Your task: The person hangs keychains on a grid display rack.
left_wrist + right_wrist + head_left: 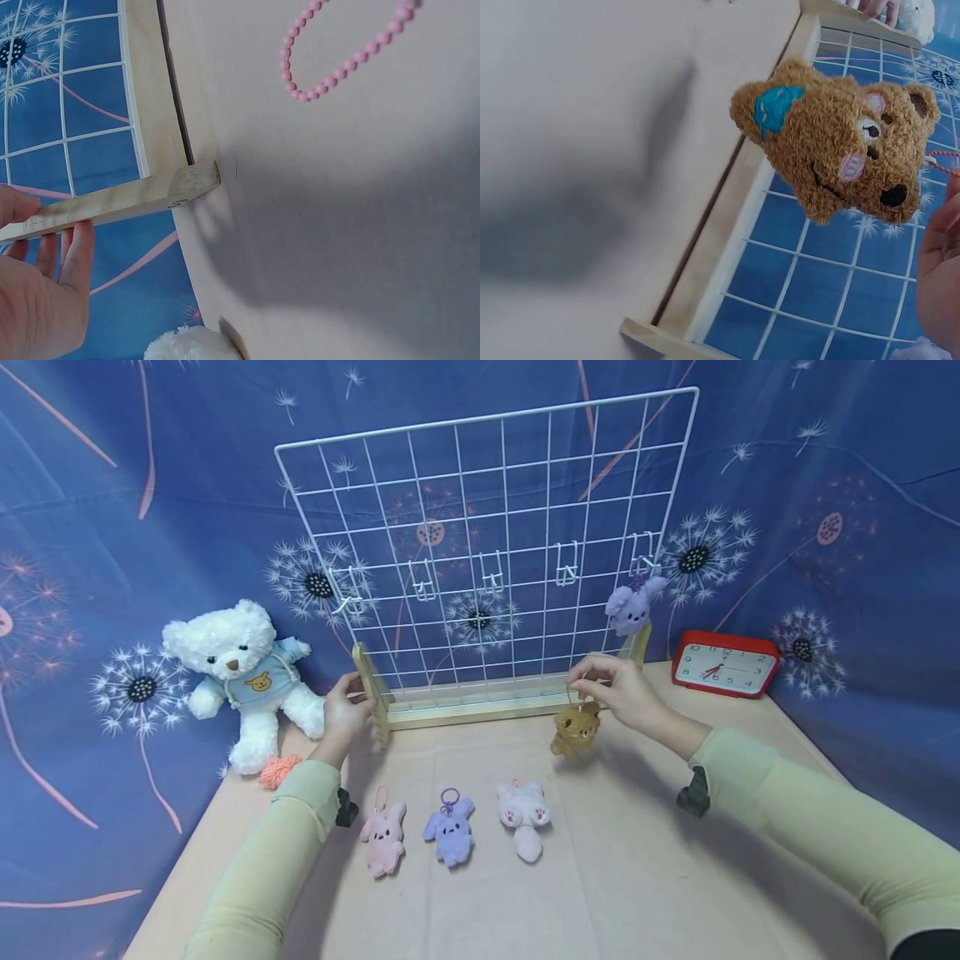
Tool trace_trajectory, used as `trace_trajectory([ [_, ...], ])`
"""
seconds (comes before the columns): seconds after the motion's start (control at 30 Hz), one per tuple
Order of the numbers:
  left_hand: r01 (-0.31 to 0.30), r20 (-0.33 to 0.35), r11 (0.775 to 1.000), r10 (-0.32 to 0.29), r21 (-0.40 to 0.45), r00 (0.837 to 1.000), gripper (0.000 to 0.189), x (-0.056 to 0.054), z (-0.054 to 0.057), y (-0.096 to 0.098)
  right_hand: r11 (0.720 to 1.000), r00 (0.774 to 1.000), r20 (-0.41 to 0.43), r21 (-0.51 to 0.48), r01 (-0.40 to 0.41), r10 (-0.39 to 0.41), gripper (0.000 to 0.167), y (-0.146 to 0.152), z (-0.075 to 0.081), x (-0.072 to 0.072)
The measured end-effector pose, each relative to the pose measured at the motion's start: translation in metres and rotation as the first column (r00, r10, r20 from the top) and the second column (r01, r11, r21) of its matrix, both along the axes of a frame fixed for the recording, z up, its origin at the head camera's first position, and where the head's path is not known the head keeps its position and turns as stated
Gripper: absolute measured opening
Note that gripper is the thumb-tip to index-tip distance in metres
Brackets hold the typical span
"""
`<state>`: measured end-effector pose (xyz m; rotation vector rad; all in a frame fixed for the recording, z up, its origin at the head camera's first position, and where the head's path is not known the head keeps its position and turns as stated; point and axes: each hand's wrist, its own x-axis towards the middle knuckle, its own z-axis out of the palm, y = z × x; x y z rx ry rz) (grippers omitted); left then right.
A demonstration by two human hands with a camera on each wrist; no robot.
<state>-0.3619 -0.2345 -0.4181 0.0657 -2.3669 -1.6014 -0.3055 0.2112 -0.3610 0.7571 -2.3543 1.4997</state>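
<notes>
My right hand point(618, 689) pinches the red beaded loop of a brown plush bear keychain point(576, 732), which hangs above the table in front of the rack. The right wrist view shows the bear's point(840, 142) stitched face and blue patch. My left hand point(347, 714) grips the wooden side foot point(112, 206) of the white wire grid rack point(480, 539), thumb on one face and fingers on the other. Several white hooks point(566, 568) sit across the grid. From the rightmost one hangs a purple plush keychain point(628, 608).
On the table point(465, 918) lie a pink plush keychain point(385, 842), another purple plush keychain point(452, 835) and a white plush keychain point(525, 818). A white teddy bear point(240, 677) sits at left beside orange yarn point(280, 772). A red clock point(724, 665) stands at right.
</notes>
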Motion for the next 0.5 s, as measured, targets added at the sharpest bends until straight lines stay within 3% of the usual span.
trace_trajectory([
  [0.5, -0.003, -0.003, 1.000, 0.003, -0.005, 1.000, 0.056, 0.000, 0.001, 0.001, 1.000, 0.997, -0.074, -0.015, 0.027, -0.028, 0.010, -0.003, 0.029, 0.003],
])
